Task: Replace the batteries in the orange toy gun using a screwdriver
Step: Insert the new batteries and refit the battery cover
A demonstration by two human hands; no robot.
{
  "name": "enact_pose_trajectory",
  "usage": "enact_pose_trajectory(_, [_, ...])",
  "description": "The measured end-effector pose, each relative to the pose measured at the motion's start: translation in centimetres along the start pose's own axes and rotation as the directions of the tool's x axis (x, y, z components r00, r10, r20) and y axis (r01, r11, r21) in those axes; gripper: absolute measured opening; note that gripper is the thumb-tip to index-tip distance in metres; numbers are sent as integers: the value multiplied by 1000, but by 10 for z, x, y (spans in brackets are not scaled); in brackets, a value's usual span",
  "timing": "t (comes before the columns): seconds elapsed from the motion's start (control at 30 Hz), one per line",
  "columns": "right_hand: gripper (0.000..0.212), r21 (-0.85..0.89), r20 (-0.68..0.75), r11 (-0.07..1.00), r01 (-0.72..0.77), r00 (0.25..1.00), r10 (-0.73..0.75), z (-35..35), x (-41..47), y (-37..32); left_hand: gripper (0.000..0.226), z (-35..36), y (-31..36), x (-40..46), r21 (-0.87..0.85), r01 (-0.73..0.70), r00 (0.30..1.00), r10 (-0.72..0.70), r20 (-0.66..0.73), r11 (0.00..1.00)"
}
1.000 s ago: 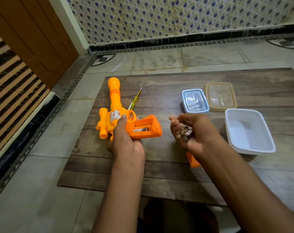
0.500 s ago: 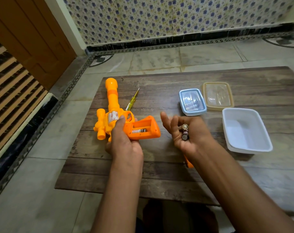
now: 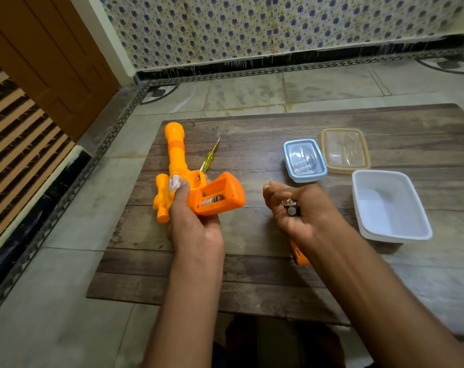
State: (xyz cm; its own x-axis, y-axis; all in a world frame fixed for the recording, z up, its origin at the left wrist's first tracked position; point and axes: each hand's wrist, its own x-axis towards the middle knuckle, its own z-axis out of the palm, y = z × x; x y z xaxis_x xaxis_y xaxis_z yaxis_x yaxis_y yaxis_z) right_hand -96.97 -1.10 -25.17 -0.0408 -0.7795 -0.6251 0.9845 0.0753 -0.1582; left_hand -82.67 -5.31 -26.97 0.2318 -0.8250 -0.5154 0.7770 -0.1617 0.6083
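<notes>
Head view: our left hand [image 3: 191, 221] grips the toy gun [image 3: 199, 187] above the table [image 3: 252, 261] (compartment open); our right hand [image 3: 300, 208] cups loose batteries [image 3: 290, 207]; tilting that palm could spill them.

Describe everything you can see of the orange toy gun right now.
The orange toy gun looks like glossy moulded plastic, with a long barrel ending in a rounded tip pointing away, a paler band around it and a sticker on its body. The left hand grips it above the table. The grip's battery compartment is open, facing up, with one battery visible inside.
</notes>
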Motion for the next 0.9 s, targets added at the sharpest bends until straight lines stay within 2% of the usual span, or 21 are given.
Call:
enact_pose_trajectory(0.13, [25, 8, 11, 999, -40, 999, 40, -1, 0, -1, 16, -1, 1, 0, 12, -36, 999, 36, 27, 999])
enact_pose_trajectory(0.2, [27, 9, 17, 998, -56, 998, 56, 0, -1, 1, 19, -1, 1, 1, 10, -48, 999, 47, 21, 999])
enact_pose_trajectory(0.33, [30, -33, 16, 999, -30, 999, 30, 2, -6, 4, 12, -1, 0, 1, 14, -40, 999, 39, 11, 999])
enact_pose_trajectory(0.47, [34, -19, 29, 999, 35, 999, -34, 2, -9, 4, 29, -4, -3, 3, 1, -76, 997, 76, 22, 997])
enact_pose_trajectory(0.6, [29, 17, 79, 998, 56, 995, -57, 3, -9, 2, 18, -3, -4, 4, 18, -72, 997, 72, 15, 997])
enact_pose_trajectory(0.73, [17, 1, 89, 997, 76, 993, -76, 4, -11, 4, 37, -4, -5, 5, 28, -60, 998, 60, -4, 998])
enact_pose_trajectory(0.8, [13, -23, 84, 995, 98, 992, -96, 5, -10, 6, 36, -4, -5, 5, 22, -55, 998, 55, 0, 998])
enact_pose_trajectory(0.9, [24, -70, 17, 991, 113, 994, -112, 5, -4, 7, 39, -5, -4, 5, 23, -48, 999, 48, -6, 999])
